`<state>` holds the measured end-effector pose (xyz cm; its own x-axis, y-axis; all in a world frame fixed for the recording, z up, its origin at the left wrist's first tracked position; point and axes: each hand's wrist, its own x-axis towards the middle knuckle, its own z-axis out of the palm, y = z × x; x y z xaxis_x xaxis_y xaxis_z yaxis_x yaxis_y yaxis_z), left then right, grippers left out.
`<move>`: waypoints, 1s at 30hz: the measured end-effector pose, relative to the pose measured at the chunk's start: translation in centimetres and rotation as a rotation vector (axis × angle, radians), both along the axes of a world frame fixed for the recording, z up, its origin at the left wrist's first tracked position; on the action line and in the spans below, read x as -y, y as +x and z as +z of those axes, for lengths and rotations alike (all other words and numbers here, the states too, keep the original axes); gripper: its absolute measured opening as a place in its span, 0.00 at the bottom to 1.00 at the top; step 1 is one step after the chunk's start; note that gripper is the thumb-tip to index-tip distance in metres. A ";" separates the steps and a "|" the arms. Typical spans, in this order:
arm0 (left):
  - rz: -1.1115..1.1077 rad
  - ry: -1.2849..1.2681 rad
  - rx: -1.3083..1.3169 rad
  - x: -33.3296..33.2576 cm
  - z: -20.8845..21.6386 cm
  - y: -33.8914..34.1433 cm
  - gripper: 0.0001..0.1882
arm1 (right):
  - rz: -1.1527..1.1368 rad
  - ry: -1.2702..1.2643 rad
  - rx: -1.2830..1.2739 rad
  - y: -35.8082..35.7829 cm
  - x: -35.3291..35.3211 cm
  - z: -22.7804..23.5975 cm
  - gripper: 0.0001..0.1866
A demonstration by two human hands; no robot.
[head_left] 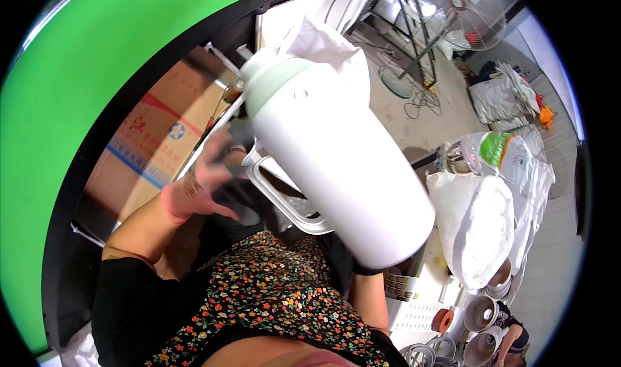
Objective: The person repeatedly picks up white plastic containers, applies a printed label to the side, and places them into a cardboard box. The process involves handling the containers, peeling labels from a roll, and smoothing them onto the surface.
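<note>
A large white vacuum jug (349, 160) with a pale green collar fills the middle of the view. It is tilted, its top to the upper left and its base to the lower right. Its white loop handle (284, 205) faces my body. My left hand (207, 179), in a pinkish covering, is beside the handle, fingers apart and partly smeared by motion; nothing shows in its palm. My right forearm rises from below with a dark band at the wrist, and that hand is hidden behind the jug. White bag-like material (330, 46) shows behind the jug's top.
Printed cardboard boxes (155, 134) stand at the left beside a green surface (84, 56). To the right are a stuffed white bag (472, 224), a white plastic basket (414, 316) and several grey cylindrical parts (480, 313). A fan (475, 21) stands at the far right; another person's arm (511, 338) shows lower right.
</note>
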<state>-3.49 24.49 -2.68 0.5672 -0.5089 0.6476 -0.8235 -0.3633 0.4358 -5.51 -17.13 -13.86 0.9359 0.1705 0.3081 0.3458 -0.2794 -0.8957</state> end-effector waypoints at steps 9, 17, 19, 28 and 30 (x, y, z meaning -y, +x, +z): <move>-0.309 -0.981 -1.047 4.7 0.1 6.6 0.26 | -0.115 -0.373 0.381 -3.8 0.3 2.1 0.19; -0.049 -0.300 -0.505 10.0 -2.8 2.2 0.53 | -0.135 -0.320 0.027 -6.6 -1.0 3.8 0.23; -0.036 0.003 -0.294 11.3 -5.5 0.7 0.53 | -0.058 -0.386 0.148 -6.8 -3.7 7.4 0.25; -0.158 0.132 -0.493 14.2 -8.0 -2.5 0.52 | 0.212 -0.740 0.475 -5.3 -7.5 9.1 0.22; -0.159 0.081 -0.553 13.6 -7.5 -3.2 0.50 | 0.258 -0.781 0.492 -5.4 -7.7 8.6 0.18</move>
